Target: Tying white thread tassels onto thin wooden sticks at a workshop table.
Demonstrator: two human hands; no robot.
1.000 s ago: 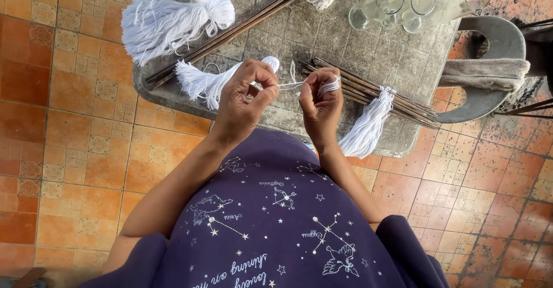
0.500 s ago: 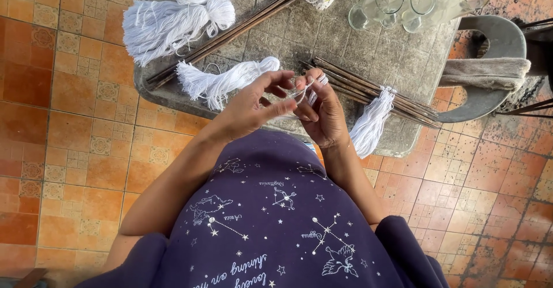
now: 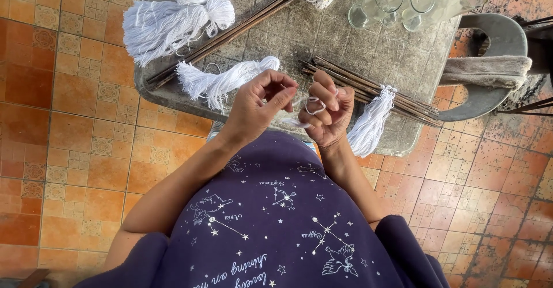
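My left hand [image 3: 257, 105] pinches the end of a thin white thread [image 3: 300, 100] between thumb and forefinger. My right hand [image 3: 326, 110] has the same thread looped around its fingers, palm turned toward me. Both hands hover over the near edge of a grey stone table [image 3: 322, 40]. A white thread tassel [image 3: 222, 82] lies on the table just beyond my left hand. Another white tassel [image 3: 371, 123] hangs over the table edge to the right of my right hand, beside a bundle of thin dark sticks [image 3: 374, 92].
A larger bunch of white thread [image 3: 167, 23] and a second row of dark sticks [image 3: 224, 37] lie at the table's far left. Clear glass jars [image 3: 397, 3] stand at the back right. A grey chair with a folded cloth [image 3: 487, 72] is on the right, over orange floor tiles [image 3: 69, 127].
My hands drew together, then parted a little. The thread wound on my right fingers a second ago is now a loose loop, and my right palm has turned toward me.
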